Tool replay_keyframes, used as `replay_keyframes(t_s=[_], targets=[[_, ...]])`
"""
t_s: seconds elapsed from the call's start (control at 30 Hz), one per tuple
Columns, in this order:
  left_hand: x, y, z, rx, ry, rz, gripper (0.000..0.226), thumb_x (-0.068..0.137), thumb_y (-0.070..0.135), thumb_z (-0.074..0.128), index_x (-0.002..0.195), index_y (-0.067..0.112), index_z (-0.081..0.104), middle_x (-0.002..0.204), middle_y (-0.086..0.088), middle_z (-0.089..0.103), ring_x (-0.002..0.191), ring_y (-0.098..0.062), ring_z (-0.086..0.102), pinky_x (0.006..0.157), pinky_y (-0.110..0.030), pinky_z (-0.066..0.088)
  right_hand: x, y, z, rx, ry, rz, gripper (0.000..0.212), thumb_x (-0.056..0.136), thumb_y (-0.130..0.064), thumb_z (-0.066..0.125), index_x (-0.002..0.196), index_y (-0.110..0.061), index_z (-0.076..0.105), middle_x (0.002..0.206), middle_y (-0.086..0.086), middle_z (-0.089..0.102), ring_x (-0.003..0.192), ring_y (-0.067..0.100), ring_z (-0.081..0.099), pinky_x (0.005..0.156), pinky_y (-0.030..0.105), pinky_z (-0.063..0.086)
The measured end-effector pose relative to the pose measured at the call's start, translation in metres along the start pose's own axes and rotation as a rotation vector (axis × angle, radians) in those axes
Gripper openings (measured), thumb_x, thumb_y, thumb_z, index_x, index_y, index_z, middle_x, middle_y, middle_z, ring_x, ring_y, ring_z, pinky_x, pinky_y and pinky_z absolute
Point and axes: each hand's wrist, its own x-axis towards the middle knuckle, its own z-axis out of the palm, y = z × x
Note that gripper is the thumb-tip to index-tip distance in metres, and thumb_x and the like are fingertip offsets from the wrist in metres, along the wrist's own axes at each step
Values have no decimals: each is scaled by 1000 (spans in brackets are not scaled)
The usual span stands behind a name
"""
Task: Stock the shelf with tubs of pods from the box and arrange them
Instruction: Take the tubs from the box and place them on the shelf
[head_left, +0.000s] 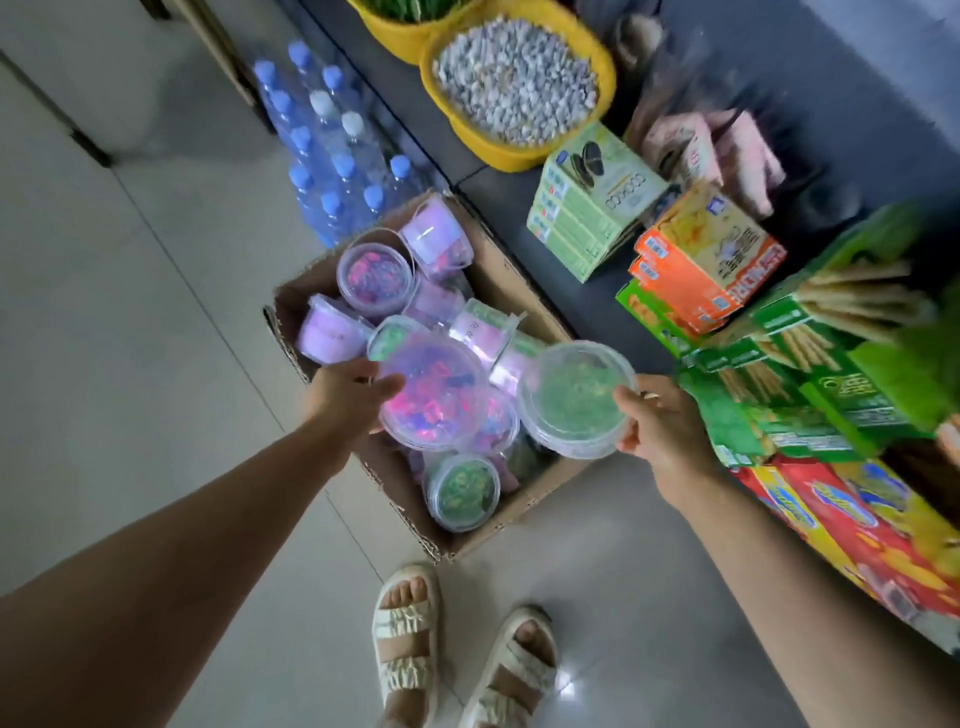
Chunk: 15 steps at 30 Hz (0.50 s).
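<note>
Clear glossy plastic tubs (434, 395) in matt corrugated cardboard box (511, 275)

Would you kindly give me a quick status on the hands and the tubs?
Left hand holds pink tub; right hand holds green tub. Both over the box, more tubs inside. Nothing in the way.

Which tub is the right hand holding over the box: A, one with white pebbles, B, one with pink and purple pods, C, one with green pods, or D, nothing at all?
C: the right hand grips the rim of the clear tub of green pods above the cardboard box, while the left hand holds the tub of pink and purple pods.
</note>
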Motion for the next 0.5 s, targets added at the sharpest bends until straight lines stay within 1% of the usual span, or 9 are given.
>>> replay_keyframes(t_s=[0.03,0.07,0.13,0.23,0.27,0.33,0.4,0.43,0.5], targets=[[-15,19,-8,-31,19,11,36,81,16,73,113,3,64,96,-13,62,67,-20,56,57,-27,52,-14,-21,-7,37,1,-14,3,90,-10,57,91,-12,57,67,5,48,46,11,43,52,25,42],[-31,38,-16,-54,35,26,35,80,17,73,111,4,65,93,-11,61,66,-20,56,62,-31,54,-30,-42,-15,74,5,-29,5,90,-8,56,88,-13,56,65,6,46,49,14,42,52,25,40],[-65,79,-34,-73,57,71,27,80,17,73,104,5,68,86,-10,60,63,-20,54,67,-37,57,-62,-87,-31,143,9,-65,6,90,-5,55,90,-12,54,62,7,44,51,15,38,50,24,37],[-118,140,-65,-130,74,147,30,81,14,73,109,5,68,83,-8,60,54,-15,52,55,-28,54,-112,-154,-58,201,34,-143,16,89,-4,56,84,-17,50,65,8,47,52,15,40,50,24,37],[-135,160,-75,-133,75,170,29,81,14,72,109,5,68,80,-7,60,50,-14,51,54,-27,52,-129,-175,-67,213,42,-169,17,89,-4,56,83,-18,49,66,7,48,53,15,41,51,25,38],[-169,197,-97,-151,82,213,27,81,14,73,106,6,68,75,-9,60,42,-13,51,54,-28,52,-162,-213,-86,249,46,-206,11,90,-4,56,91,-13,49,65,7,47,54,15,42,50,25,39],[-206,233,-118,-173,93,267,25,80,16,74,102,7,68,73,-10,61,46,-18,52,60,-34,55,-195,-249,-105,279,46,-242,13,90,-5,56,101,-9,48,63,7,46,53,14,42,45,22,39],[-223,249,-127,-179,98,302,22,80,16,74,99,9,67,70,-10,59,49,-22,51,63,-36,54,-210,-266,-114,288,47,-264,14,90,-5,56,102,-8,47,62,8,46,52,14,42,43,20,38],[-258,279,-144,-194,105,364,16,81,15,73,95,12,66,67,-8,57,50,-21,50,60,-32,52,-242,-299,-130,323,51,-305,13,90,-5,55,100,-8,47,60,9,45,49,15,41,45,22,36]])
